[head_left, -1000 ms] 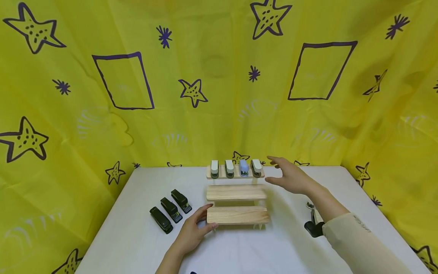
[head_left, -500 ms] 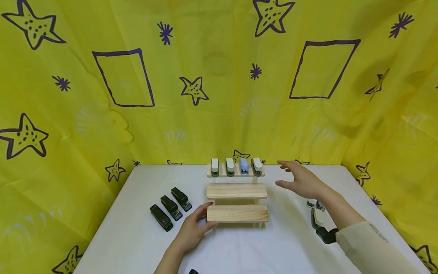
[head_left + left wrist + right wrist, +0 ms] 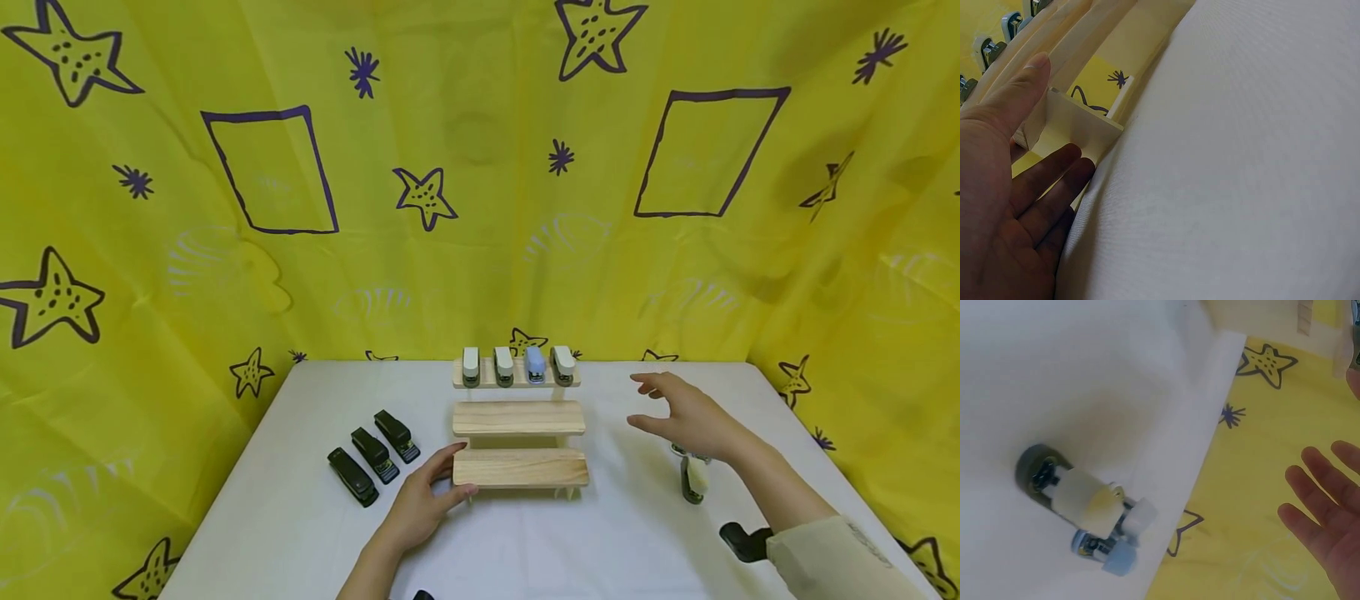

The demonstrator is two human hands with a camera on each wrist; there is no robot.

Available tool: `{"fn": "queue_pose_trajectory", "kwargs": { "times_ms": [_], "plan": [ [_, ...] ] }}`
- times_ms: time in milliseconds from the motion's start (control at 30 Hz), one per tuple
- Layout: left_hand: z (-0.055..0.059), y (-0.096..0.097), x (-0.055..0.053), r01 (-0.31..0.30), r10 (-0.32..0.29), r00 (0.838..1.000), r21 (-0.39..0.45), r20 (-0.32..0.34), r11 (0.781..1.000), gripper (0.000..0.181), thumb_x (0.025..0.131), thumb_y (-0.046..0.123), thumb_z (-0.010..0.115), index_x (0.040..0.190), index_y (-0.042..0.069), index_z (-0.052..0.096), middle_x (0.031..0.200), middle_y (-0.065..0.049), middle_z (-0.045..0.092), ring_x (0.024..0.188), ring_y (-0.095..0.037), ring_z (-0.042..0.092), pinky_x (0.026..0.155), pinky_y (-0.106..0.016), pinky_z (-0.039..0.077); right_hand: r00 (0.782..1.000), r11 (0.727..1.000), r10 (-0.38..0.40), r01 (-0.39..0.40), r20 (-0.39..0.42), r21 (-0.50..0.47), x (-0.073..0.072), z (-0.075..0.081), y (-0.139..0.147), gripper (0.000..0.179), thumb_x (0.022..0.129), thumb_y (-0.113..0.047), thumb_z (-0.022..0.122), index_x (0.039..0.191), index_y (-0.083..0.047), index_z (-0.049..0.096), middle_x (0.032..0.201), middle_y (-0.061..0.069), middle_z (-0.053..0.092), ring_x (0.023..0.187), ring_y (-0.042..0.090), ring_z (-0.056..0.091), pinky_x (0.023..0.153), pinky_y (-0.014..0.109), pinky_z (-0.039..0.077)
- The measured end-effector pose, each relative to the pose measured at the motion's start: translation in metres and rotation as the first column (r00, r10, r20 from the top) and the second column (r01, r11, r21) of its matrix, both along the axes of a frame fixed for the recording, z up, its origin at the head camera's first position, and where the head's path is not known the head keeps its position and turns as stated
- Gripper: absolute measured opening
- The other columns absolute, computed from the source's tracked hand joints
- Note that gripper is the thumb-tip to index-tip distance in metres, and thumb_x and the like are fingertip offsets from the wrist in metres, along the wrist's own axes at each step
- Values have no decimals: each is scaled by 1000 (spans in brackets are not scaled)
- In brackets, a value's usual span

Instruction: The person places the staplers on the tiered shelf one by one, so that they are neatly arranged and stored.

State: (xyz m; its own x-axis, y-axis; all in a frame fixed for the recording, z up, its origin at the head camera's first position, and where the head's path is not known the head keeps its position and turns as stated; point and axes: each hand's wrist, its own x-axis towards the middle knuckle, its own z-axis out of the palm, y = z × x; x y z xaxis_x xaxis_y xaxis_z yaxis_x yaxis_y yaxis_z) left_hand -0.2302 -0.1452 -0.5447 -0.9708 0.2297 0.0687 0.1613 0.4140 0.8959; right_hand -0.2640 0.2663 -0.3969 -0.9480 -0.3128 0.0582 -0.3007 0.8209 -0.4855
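A three-step wooden display stand (image 3: 519, 468) stands on the white table. My left hand (image 3: 420, 507) holds the left end of its lowest step, with the thumb (image 3: 1025, 84) at the front edge and a finger at the back edge. Three white staplers (image 3: 470, 367) and a blue stapler (image 3: 535, 365) sit in a row on the top step; the lower two steps are bare. My right hand (image 3: 693, 417) hovers right of the stand, fingers spread and holding nothing. Below it on the table is a white stapler (image 3: 693, 481), and more small staplers are partly hidden by the wrist.
Three black staplers (image 3: 375, 455) lie in a slanted row left of the stand. Another black stapler (image 3: 745, 542) is partly covered by the right sleeve. A dark object (image 3: 423, 595) peeks in at the bottom edge. Yellow patterned curtain (image 3: 480, 275) encloses the table's back and sides.
My right hand has drawn away from the top step, moving right and toward me, above the staplers on the right. My left hand has stayed on the stand.
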Motion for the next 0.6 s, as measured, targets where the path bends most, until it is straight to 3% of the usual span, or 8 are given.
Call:
{"fn": "queue_pose_trajectory", "kwargs": {
  "times_ms": [600],
  "plan": [
    [1, 0, 0, -12, 12, 1000, -5, -23, 1000, 67, 88, 50, 79, 148, 34, 54, 135, 0, 71, 127, -23, 65, 110, -57, 43, 999, 999, -41, 40, 23, 22, 36, -27, 45, 67, 92, -43, 77, 141, -2, 56, 124, 15, 64, 114, 36, 63, 87, 51, 54]
  ]
}}
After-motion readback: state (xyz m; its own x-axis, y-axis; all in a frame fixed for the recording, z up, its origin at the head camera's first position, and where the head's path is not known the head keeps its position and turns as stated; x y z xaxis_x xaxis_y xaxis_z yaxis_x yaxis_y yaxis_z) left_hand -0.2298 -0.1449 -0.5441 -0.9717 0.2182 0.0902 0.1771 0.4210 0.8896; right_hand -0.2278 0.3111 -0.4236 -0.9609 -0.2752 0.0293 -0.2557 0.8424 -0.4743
